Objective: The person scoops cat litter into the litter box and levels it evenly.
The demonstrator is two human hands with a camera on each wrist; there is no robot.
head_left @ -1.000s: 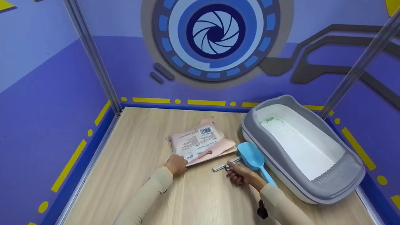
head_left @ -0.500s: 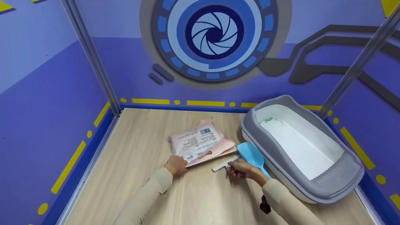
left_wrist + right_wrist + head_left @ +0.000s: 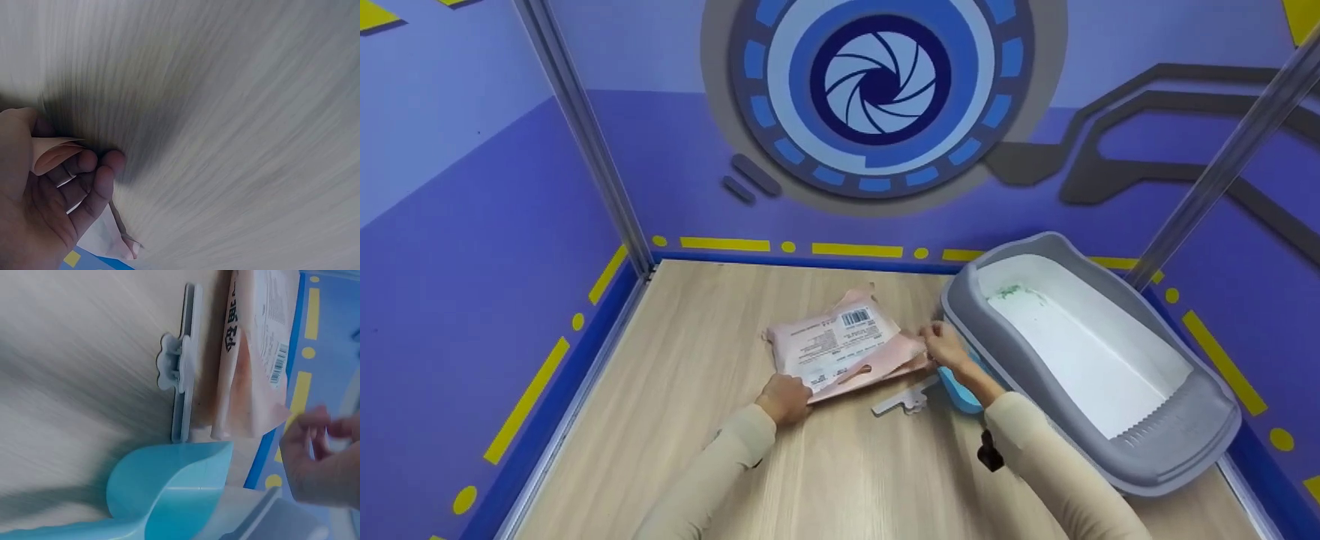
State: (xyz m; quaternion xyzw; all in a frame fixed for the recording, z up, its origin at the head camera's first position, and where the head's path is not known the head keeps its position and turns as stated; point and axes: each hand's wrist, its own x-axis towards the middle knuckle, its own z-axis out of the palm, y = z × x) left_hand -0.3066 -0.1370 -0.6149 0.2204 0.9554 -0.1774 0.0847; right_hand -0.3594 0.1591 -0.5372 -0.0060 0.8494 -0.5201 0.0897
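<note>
A pink and white cat litter bag (image 3: 829,341), printed with a barcode, lies on the wooden table with its near side slit open. My left hand (image 3: 784,398) grips the bag's near left corner; in the left wrist view the folded pink edge (image 3: 53,153) sits between thumb and fingers. At the opposite end my right hand (image 3: 949,349) hovers beside the bag's right corner, fingers bent loosely and apparently holding nothing. A grey sealing clip (image 3: 185,363) lies on the table just in front of the bag. Next to the clip is a light blue scoop (image 3: 169,489), partly hidden by my right arm in the head view.
A litter box (image 3: 1170,442) with a grey rim and white inside stands at the right, close to the scoop. Green bits (image 3: 1009,291) lie in its far left corner. Blue printed walls (image 3: 675,165) enclose the table's back and sides.
My right hand has let go of the sealing clip, leaving it on the table, and has moved up and forward to the bag's right corner. The left hand keeps its hold.
</note>
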